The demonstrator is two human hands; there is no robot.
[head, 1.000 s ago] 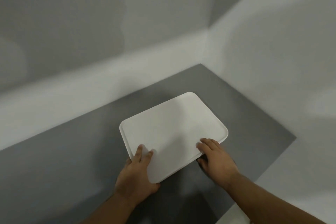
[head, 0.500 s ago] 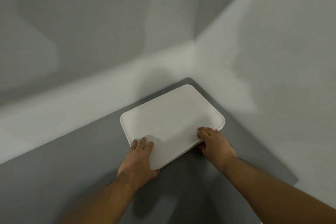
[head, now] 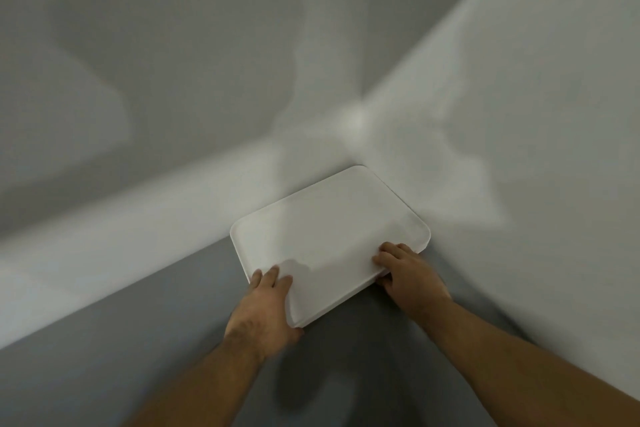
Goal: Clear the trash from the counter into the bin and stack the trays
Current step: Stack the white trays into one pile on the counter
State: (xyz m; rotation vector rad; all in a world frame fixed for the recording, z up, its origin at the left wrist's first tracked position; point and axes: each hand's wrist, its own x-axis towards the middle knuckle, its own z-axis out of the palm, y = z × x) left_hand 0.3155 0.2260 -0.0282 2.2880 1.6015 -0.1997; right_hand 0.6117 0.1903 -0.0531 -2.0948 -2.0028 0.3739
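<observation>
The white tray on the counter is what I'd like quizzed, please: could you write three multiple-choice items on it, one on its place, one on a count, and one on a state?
1. Where does the white tray sit?
A. In the counter's far corner where two walls meet
B. In the middle of the floor
C. Inside a bin

2. How many hands touch the tray?
A. None
B. One
C. Two

3. What lies on the tray's top surface?
A. A heap of trash
B. Only fingers
C. A cup

Answers:
1 A: its far corner nearly reaches the wall corner above the grey counter.
2 C: the left hand and right hand both grip its near edge.
3 B: the surface is otherwise bare white.
</observation>
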